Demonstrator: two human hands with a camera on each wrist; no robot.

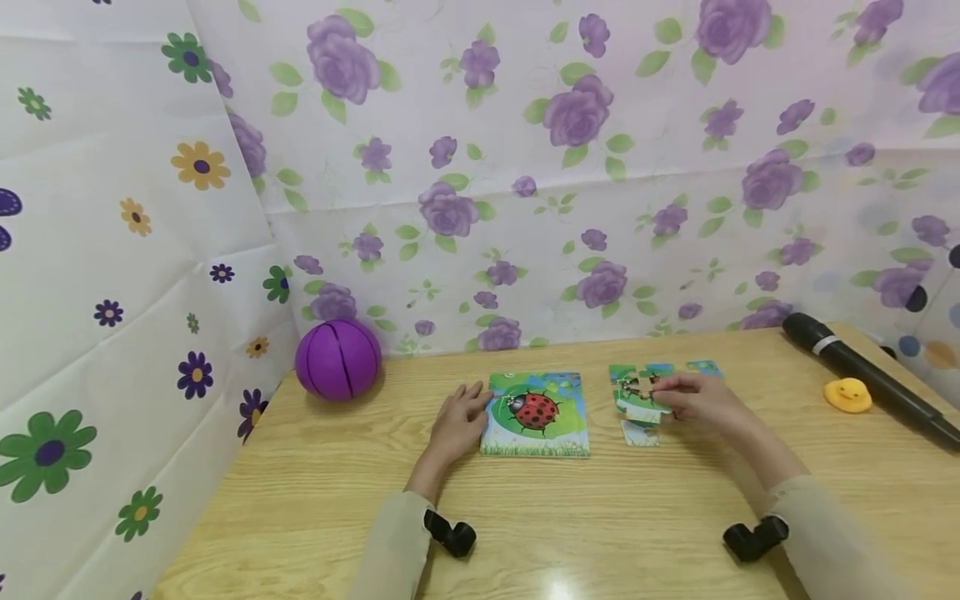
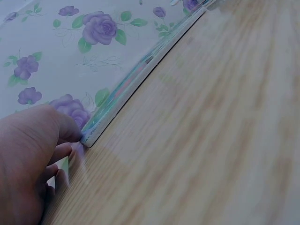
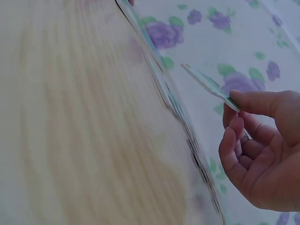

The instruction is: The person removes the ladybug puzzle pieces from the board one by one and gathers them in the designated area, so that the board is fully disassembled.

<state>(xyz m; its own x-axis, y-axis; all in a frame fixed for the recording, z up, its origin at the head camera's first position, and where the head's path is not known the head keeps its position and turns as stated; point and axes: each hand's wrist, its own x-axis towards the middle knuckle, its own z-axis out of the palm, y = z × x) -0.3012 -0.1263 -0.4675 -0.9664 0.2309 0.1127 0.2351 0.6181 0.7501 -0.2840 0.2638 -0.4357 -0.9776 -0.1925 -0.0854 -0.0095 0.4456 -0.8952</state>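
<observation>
A square ladybug puzzle (image 1: 535,442) lies flat on the table, its red spotted ladybug on a green leaf facing up. My left hand (image 1: 456,425) rests at the puzzle's left edge; in the left wrist view its fingertips touch the board's corner (image 2: 89,138). To the right, my right hand (image 1: 701,403) pinches a puzzle piece (image 3: 206,83) between thumb and index finger, raised above the table with its other fingers curled in. Under and around that hand lie several loose puzzle pieces (image 1: 642,434) in green, blue and white, partly hidden by it.
A purple ball (image 1: 338,360) sits at the table's back left corner. At the right are a yellow rubber duck (image 1: 848,395) and a black microphone (image 1: 870,375) lying diagonally. A flowered cloth (image 1: 525,250) hangs behind the wooden table (image 1: 570,517).
</observation>
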